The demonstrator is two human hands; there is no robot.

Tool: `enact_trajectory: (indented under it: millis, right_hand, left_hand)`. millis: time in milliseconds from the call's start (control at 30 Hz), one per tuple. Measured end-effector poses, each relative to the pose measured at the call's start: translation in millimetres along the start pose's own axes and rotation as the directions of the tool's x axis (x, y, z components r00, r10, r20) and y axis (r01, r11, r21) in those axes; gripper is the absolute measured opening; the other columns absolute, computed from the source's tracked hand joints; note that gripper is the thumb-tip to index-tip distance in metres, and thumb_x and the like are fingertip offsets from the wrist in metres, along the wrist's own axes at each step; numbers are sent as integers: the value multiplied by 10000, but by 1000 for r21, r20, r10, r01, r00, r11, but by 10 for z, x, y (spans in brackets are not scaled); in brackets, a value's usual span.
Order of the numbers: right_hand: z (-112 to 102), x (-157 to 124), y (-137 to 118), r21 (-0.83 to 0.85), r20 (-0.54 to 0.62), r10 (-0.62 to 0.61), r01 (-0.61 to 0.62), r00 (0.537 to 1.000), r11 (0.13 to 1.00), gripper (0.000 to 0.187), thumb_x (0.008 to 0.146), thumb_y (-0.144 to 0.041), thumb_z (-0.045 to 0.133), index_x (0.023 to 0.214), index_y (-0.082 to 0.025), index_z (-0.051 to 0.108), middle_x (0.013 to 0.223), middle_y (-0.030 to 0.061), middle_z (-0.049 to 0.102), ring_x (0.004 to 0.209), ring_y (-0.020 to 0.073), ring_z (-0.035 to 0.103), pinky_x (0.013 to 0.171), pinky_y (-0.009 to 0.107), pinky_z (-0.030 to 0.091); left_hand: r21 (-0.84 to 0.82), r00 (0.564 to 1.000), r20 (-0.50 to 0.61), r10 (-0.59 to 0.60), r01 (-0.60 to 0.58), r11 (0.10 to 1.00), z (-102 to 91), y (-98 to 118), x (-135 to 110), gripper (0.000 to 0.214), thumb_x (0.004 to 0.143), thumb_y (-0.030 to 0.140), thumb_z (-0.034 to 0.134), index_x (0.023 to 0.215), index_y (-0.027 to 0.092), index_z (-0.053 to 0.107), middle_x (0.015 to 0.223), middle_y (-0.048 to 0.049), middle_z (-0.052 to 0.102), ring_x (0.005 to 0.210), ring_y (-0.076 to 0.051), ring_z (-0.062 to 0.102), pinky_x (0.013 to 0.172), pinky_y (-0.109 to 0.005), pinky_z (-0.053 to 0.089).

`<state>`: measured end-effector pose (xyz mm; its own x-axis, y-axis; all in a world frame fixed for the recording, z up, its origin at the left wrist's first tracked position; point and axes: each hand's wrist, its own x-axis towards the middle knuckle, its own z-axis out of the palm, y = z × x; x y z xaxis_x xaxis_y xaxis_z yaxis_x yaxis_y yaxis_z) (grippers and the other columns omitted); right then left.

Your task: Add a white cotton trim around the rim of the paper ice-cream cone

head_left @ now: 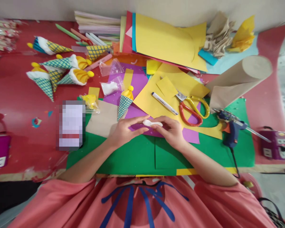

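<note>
A small elongated white clay-like piece point(153, 123) is between my two hands, above the purple paper. My right hand point(172, 129) pinches its right end between thumb and fingers. My left hand point(128, 129) has its thumb and fingertips at the left end, with the fingers curved round it. Just beyond my left hand lies a small checked paper cone point(125, 104) with a yellow ruffle and ball on top. A plastic bag with a white lump point(110, 87) lies behind that cone. A marker point(164, 103) rests on yellow card point(147, 95) beyond my hands.
Scissors point(192, 109) with red and yellow handles and a glue gun point(235, 128) lie to the right, before a brown paper roll point(239, 76). Several finished cones point(61, 69) sit at left, near a blurred phone-like object point(71, 125). Stacked coloured sheets point(168, 38) stand behind.
</note>
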<state>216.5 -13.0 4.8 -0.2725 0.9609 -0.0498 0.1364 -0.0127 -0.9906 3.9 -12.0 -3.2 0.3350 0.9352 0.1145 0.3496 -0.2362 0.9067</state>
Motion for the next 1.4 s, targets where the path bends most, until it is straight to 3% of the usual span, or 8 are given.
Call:
enact_trajectory:
  millis: [267, 400, 633, 833, 1000, 1100, 1300, 1400]
  right_hand:
    - [-23, 14, 64, 25, 116, -77, 74, 990, 997, 595, 869, -595, 650, 1326, -222, 575, 1069, 83, 736, 864, 197, 713, 788, 336, 577]
    - [-18, 30, 4, -82, 85, -109, 116, 990, 990, 362, 858, -517, 701, 1046, -208, 716, 986, 86, 760, 887, 213, 710, 805, 339, 570]
    - [2, -3, -6, 64, 3, 49, -49, 999, 997, 376, 829, -549, 716, 945, -191, 736, 833, 57, 752, 657, 159, 683, 588, 274, 549]
    - [11, -4, 11, 203, 134, 160, -186, 978, 961, 429, 810, -604, 708, 886, -183, 668, 661, 6, 687, 552, 146, 670, 538, 262, 558]
    - [-29, 16, 38, 122, 179, -10, -12, 984, 992, 578, 846, -657, 634, 1228, -224, 605, 907, 52, 738, 764, 188, 721, 689, 314, 588]
    - [-25, 20, 17, -10, 132, -85, 87, 988, 996, 445, 829, -554, 719, 1109, -211, 678, 1031, 83, 749, 904, 211, 718, 780, 325, 580]
    - [6, 11, -8, 72, 60, 11, -15, 998, 997, 356, 855, -535, 695, 945, -192, 729, 892, 64, 760, 729, 164, 699, 626, 272, 558]
    - [6, 6, 5, 146, 85, 69, -81, 994, 986, 383, 841, -563, 697, 938, -193, 721, 893, 63, 751, 723, 163, 705, 634, 273, 572]
  left_hand:
    - [48, 993, -121, -4, 10, 999, 21, 83, 25, 186, 854, 382, 721, 966, 248, 786, 921, 2, 809, 802, -147, 770, 741, -193, 605]
    - [41, 991, -132, 9, -4, 999, 0, 72, 12, 206, 873, 414, 692, 925, 242, 793, 911, -2, 809, 814, -157, 773, 763, -202, 606]
    - [39, 985, -40, 165, -164, 986, -32, 27, 2, 585, 827, 409, 744, 1376, 269, 597, 1170, -48, 762, 1029, -198, 746, 931, -266, 587]
    - [263, 910, -20, 413, -394, 881, 20, 11, 23, 339, 893, 254, 681, 1231, 271, 683, 1015, -28, 793, 913, -153, 746, 869, -256, 587]
    - [291, 928, -98, 361, -320, 902, 34, 32, 32, 156, 895, 274, 680, 1036, 254, 745, 893, -5, 797, 811, -133, 747, 797, -226, 584]
    - [279, 929, -135, 344, -298, 913, 11, 48, 35, 98, 905, 281, 668, 931, 237, 751, 839, 9, 795, 793, -127, 751, 778, -206, 576]
    - [157, 981, -32, 190, -183, 971, -38, 27, 12, 547, 860, 492, 684, 1337, 235, 614, 1063, -41, 790, 940, -173, 758, 867, -245, 586]
    - [198, 967, -44, 249, -236, 951, -9, 19, -1, 453, 845, 367, 737, 1276, 252, 658, 1116, -38, 780, 958, -167, 757, 885, -235, 585]
